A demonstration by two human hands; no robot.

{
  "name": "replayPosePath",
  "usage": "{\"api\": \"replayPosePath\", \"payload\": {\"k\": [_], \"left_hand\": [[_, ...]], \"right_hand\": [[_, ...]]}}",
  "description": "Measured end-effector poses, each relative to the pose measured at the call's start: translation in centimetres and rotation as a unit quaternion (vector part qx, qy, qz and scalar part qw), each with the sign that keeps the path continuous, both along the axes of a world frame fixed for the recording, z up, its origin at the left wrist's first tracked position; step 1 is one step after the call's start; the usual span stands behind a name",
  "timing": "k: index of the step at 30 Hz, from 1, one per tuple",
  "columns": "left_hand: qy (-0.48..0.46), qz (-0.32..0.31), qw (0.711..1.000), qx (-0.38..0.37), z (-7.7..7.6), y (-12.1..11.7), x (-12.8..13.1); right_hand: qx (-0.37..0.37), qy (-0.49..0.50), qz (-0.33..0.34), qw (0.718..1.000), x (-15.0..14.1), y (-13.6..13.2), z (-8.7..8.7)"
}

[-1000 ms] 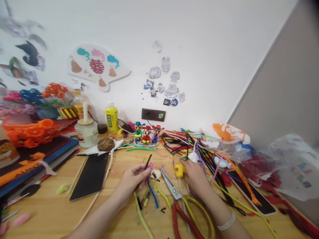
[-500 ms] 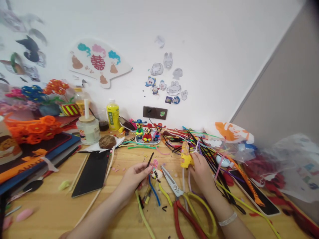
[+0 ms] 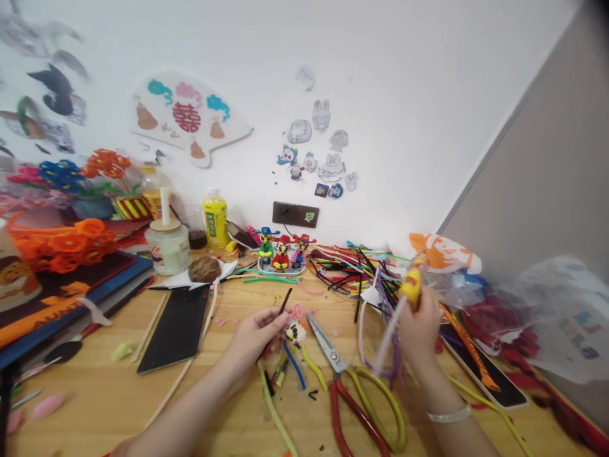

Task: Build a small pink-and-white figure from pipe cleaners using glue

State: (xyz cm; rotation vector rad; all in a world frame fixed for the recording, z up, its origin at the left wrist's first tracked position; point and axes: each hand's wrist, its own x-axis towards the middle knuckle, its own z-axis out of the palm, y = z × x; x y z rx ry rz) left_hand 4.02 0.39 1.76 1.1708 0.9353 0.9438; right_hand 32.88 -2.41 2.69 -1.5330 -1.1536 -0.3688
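Fingers of my left hand are pinched on a short black pipe cleaner that sticks up past the thumb. Right against those fingertips is a small white figure piece with dark and pink bits; whether it is gripped too is hard to see. My right hand is wrapped round a yellow hot glue gun, blurred by motion, with a pale glue stick trailing from its back. Between the hands lie large scissors, blades pointing away, with red and yellow handles.
Three finished-looking figures stand on a small tray at the back. A heap of pipe cleaners spreads to their right. A black tablet-like slab lies left, a dark phone-like slab right. Bottles, a candle jar and orange flowers line the left.
My right hand has swung to the right with the glue gun, away from the scissors, and the gun has turned. My left hand has hardly moved.
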Motion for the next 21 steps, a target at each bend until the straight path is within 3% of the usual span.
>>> {"api": "replayPosePath", "payload": {"k": [3, 6, 9, 14, 21], "left_hand": [[-0.019, -0.001, 1.000, -0.010, -0.3, 0.1, 0.0], [-0.034, -0.002, 0.999, -0.007, -0.6, 0.2, 0.0], [-0.039, 0.010, 0.999, -0.004, -0.5, 0.2, 0.1], [-0.023, 0.033, 0.999, -0.005, 0.6, -0.3, 0.3], [-0.014, 0.024, 1.000, 0.003, 0.6, -0.5, 0.3]], "right_hand": [[-0.001, 0.206, 0.122, 0.971, -0.5, -0.5, 0.9], [-0.060, 0.290, 0.271, 0.916, -2.0, -0.9, 0.9], [-0.136, 0.266, 0.336, 0.893, -3.9, -1.4, -0.1], [-0.196, 0.168, 0.390, 0.883, -5.9, -2.0, -1.9], [-0.210, 0.153, 0.422, 0.869, -6.3, -2.2, -1.8]]}}
